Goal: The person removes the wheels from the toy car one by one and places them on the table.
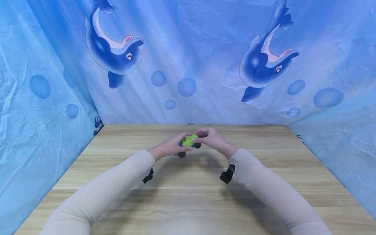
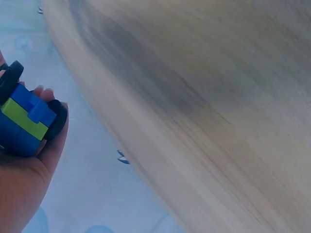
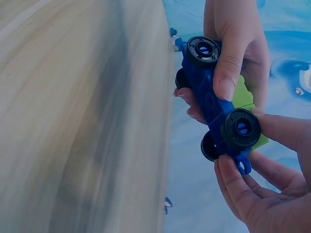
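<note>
A blue toy car [image 3: 210, 99] with black wheels carries lime-green blocks [image 1: 189, 140] on top, held up over the table. My left hand [image 1: 173, 145] grips it, the thumb lying along the blue chassis in the right wrist view. With fingers on the wheel and the hooked end, my right hand [image 3: 272, 194] pinches the car's other end. In the left wrist view, the car's end [image 2: 29, 116] shows blue and green blocks between two dark wheels, with fingers behind it. The left palm hides part of the car there.
Below the hands spreads a wood-grain table [image 1: 188, 195]. A blue curtain [image 1: 194, 58] printed with dolphins and bubbles hangs behind and along both sides. Each wrist wears a small black camera [image 1: 227, 174].
</note>
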Motion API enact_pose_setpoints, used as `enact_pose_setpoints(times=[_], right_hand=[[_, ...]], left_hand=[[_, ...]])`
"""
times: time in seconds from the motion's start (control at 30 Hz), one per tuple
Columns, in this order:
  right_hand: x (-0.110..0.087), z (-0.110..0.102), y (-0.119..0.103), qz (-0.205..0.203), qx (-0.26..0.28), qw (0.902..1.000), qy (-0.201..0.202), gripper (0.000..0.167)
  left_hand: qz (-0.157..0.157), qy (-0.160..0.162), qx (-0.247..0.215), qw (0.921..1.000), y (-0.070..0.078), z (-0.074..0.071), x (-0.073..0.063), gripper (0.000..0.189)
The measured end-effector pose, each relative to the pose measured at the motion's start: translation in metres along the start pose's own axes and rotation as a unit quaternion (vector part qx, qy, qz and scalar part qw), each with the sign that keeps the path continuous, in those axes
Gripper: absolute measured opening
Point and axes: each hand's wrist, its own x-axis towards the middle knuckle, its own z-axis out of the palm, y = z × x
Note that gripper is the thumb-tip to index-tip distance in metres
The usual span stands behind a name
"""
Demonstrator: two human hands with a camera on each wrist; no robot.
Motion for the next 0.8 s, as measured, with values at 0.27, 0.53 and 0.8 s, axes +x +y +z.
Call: enact_pose_setpoints(times=[0.27, 0.53, 0.8], right_hand=[[-0.006, -0.013, -0.009, -0.009, 0.055, 0.9983, -0.014, 0.044], [-0.021, -0.023, -0.006, -0.006, 0.131, 0.9908, -0.035, 0.05], [-0.036, -0.013, -0.005, -0.034, 0.145, 0.9842, -0.095, 0.043]], left_hand=[[0.017, 0.032, -0.019, 0.9991, 0.013, -0.007, -0.005, 0.059], [-0.001, 0.068, -0.066, 0.9955, 0.022, -0.005, -0.008, 0.063], [0.02, 0.084, -0.083, 0.9929, 0.026, -0.002, -0.017, 0.065]])
